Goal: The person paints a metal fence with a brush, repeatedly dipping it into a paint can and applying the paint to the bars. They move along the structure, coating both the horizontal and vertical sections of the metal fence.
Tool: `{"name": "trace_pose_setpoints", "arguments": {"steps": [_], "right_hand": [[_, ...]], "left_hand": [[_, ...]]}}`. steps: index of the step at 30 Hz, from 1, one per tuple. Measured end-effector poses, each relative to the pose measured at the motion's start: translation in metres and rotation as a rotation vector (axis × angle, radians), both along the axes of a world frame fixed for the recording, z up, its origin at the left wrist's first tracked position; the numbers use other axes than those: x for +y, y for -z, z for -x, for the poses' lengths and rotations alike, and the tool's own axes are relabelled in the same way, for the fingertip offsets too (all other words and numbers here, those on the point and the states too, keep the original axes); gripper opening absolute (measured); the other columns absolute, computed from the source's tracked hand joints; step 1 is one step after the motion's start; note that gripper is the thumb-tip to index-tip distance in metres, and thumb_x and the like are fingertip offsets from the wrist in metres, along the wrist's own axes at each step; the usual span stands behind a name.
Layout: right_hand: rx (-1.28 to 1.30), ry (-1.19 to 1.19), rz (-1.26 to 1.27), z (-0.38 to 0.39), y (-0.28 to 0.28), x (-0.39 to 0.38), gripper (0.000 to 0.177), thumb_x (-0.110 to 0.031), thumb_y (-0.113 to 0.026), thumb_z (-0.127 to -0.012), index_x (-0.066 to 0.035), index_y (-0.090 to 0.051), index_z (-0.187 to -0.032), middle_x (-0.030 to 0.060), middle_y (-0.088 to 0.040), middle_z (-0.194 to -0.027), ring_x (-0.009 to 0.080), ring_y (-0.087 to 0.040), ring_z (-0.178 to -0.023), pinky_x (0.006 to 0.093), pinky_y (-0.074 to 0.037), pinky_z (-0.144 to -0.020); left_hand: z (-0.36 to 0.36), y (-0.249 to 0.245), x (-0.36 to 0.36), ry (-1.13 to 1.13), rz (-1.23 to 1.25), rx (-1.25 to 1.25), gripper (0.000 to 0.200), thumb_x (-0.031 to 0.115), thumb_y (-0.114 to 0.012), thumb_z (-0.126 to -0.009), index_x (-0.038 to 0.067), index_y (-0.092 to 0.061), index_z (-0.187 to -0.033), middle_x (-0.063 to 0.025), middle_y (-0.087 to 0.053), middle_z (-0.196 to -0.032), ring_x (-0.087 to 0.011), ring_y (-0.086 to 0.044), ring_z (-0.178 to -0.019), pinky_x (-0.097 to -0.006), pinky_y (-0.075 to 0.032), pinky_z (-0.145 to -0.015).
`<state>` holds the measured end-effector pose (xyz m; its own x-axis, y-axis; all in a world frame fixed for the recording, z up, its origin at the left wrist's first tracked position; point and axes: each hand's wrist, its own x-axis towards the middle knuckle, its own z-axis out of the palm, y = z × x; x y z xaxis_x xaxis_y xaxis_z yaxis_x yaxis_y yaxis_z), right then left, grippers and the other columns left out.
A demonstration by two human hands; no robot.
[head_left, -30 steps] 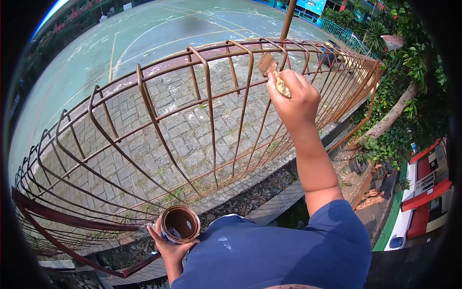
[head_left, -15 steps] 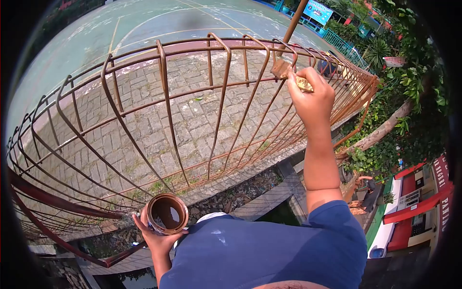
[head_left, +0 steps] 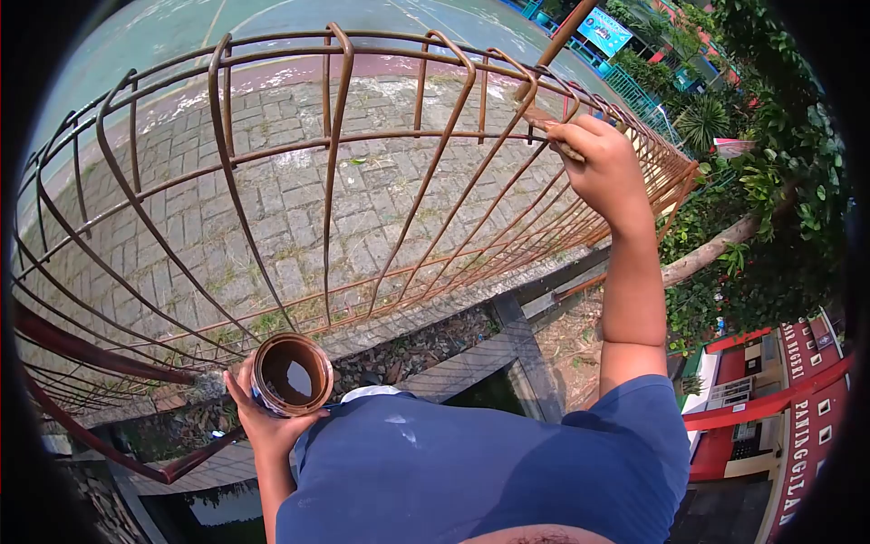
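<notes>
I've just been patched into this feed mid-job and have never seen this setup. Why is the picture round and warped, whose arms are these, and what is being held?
There is no machine here: a person works with two bare hands. The one camera sits on their head, looking forward and down, and its wide lens bends the edges. The blue at the bottom is their shirt. The left hand, low down, holds an open paint tin of dark brown liquid. The right hand, raised, has its grip closed on a paintbrush at the top of a rusty-brown metal fence. Beyond the bars lie grey paving blocks and a green sports court. Trees stand to the right.
</notes>
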<state>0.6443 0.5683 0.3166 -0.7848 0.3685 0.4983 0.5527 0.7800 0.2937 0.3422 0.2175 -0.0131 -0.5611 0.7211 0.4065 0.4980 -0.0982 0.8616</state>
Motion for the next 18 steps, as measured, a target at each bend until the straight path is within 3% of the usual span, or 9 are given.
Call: {"name": "trace_pose_setpoints", "arguments": {"steps": [6, 13, 18], "right_hand": [[0.001, -0.012, 0.170, 0.008, -0.035, -0.005, 0.016, -0.003, -0.077, -0.079, -0.006, -0.074, -0.095, 0.0139, -0.069, -0.087, 0.0349, -0.068, -0.080, 0.0395, -0.055, -0.071], [0.043, 0.039, 0.125, 0.020, -0.059, 0.007, 0.016, -0.007, -0.079, -0.080, -0.005, -0.075, -0.095, 0.0144, -0.072, -0.091, 0.0321, -0.071, -0.082, 0.0374, -0.056, -0.073], [0.018, 0.066, 0.135, 0.025, -0.047, 0.007, 0.016, -0.008, -0.079, -0.080, -0.005, -0.075, -0.095, 0.0138, -0.072, -0.091, 0.0314, -0.071, -0.082, 0.0376, -0.056, -0.074]], "left_hand": [[0.002, -0.002, 0.000, -0.023, 0.018, 0.007, 0.163, 0.054, -0.099, -0.042, 0.017, 0.005, -0.162, -0.0215, -0.053, -0.144, -0.0383, -0.058, -0.127, -0.0517, -0.047, -0.107], [0.006, -0.002, -0.001, -0.009, -0.001, 0.035, 0.162, 0.055, -0.099, -0.043, 0.019, 0.005, -0.162, -0.0209, -0.053, -0.145, -0.0390, -0.060, -0.126, -0.0521, -0.048, -0.105], [0.005, 0.001, -0.004, -0.022, 0.001, 0.011, 0.162, 0.055, -0.099, -0.043, 0.019, 0.005, -0.162, -0.0215, -0.053, -0.144, -0.0388, -0.060, -0.126, -0.0512, -0.050, -0.104]]}}
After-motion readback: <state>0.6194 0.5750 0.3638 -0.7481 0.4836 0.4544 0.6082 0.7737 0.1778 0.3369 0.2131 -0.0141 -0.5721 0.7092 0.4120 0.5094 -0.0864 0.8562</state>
